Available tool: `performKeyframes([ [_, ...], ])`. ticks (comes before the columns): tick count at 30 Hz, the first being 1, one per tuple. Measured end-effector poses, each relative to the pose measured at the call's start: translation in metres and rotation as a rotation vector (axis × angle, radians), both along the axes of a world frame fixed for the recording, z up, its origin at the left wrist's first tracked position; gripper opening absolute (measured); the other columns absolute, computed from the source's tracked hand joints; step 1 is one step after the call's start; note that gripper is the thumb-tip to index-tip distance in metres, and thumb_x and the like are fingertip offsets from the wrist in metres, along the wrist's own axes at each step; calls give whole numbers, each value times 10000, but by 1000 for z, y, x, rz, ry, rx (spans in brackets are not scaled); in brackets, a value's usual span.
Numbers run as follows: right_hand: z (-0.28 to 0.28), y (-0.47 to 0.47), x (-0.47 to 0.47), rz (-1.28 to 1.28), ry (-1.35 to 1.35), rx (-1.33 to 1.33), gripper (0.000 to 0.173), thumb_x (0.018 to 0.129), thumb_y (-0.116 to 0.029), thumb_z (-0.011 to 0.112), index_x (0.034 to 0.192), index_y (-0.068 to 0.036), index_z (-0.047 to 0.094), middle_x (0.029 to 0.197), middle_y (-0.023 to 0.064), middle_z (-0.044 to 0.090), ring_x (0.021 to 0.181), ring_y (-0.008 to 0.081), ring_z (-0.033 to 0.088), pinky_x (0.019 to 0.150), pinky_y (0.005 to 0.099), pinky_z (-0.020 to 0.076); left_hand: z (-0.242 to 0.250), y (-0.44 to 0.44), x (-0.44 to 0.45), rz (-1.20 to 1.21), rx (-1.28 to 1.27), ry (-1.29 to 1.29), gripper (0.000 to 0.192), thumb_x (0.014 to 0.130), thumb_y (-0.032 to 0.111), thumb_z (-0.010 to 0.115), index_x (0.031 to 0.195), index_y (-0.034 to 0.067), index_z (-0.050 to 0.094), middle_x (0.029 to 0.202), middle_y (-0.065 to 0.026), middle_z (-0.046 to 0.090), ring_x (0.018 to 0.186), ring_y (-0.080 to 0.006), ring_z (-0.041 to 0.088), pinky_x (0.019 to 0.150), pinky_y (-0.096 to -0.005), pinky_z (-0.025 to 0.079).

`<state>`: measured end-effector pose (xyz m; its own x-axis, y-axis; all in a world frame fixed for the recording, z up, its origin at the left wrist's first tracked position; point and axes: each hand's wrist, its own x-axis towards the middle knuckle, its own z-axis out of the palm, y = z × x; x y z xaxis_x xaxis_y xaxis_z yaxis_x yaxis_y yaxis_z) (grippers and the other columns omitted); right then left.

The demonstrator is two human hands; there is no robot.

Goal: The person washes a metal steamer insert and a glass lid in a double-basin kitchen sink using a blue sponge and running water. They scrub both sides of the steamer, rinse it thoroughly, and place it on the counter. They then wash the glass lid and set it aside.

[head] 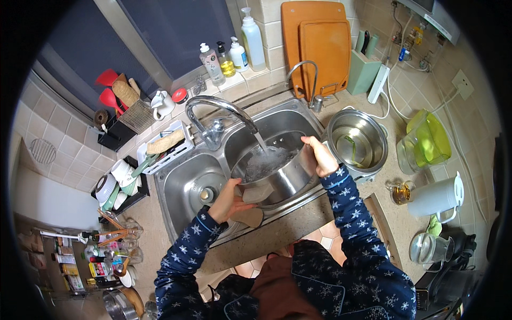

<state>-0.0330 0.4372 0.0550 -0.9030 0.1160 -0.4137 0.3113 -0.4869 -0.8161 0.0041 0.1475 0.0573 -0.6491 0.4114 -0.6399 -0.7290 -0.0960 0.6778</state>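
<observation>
A wide stainless steel pot [286, 182] is tilted in the right bowl of the double sink [298, 114]. From the chrome faucet [220, 102], water runs into the pot and churns up bubbles. My left hand [231, 202] grips the pot's near left side, thumb at the rim and fingers beneath. On the opposite side, my right hand [322, 158] grips the rim with its thumb on top. Below my left hand, a flat brown object [249, 217] lies at the sink's front edge; what it is I cannot tell. The left bowl [176, 188] has a round drain strainer [206, 195].
Right of the sink stands a steel inner pot [336, 128] with a green strip in it. Beyond are a pitcher [430, 198] and a glass teapot [401, 193]. Orange cutting boards [324, 60] and a small curved tap [316, 74] stand behind. A dish rack [138, 172] is at left.
</observation>
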Motion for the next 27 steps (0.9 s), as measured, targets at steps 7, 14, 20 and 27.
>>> performKeyframes([
  [7, -22, -17, 11, -4, -3, -74, 182, 825, -274, 676, 767, -122, 596, 681, -58, 515, 637, 55, 478, 591, 206, 371, -14, -26, 4, -33, -129, 4, 707, 905, 538, 411, 1362, 1, 363, 1278, -225, 525, 1147, -316, 549, 974, -401, 445],
  [14, -30, -6, 0, -137, 189, 143, 544, 861, -194, 633, 1310, 39, 434, 1014, 48, 641, 912, 111, 582, 835, 228, 437, -43, -6, -20, 10, 146, 23, 583, 905, 430, 432, 1323, 23, 438, 1260, -147, 558, 1141, -266, 553, 977, -412, 425],
  [20, -6, -3, 11, -117, 282, 180, 619, 909, -137, 555, 1369, 140, 249, 1144, 178, 634, 1145, 189, 557, 1039, 288, 362, -40, 10, -30, 26, 135, 22, 510, 904, 387, 436, 1268, 35, 500, 1194, -129, 594, 1132, -241, 561, 972, -401, 430],
  [27, -17, 1, 18, -167, 163, 106, 557, 866, -183, 645, 1310, 63, 415, 1071, 73, 641, 966, 122, 585, 877, 227, 428, -25, 5, -23, -40, 52, 30, 556, 921, 394, 409, 1313, 0, 406, 1273, -173, 525, 1140, -280, 552, 974, -406, 426],
])
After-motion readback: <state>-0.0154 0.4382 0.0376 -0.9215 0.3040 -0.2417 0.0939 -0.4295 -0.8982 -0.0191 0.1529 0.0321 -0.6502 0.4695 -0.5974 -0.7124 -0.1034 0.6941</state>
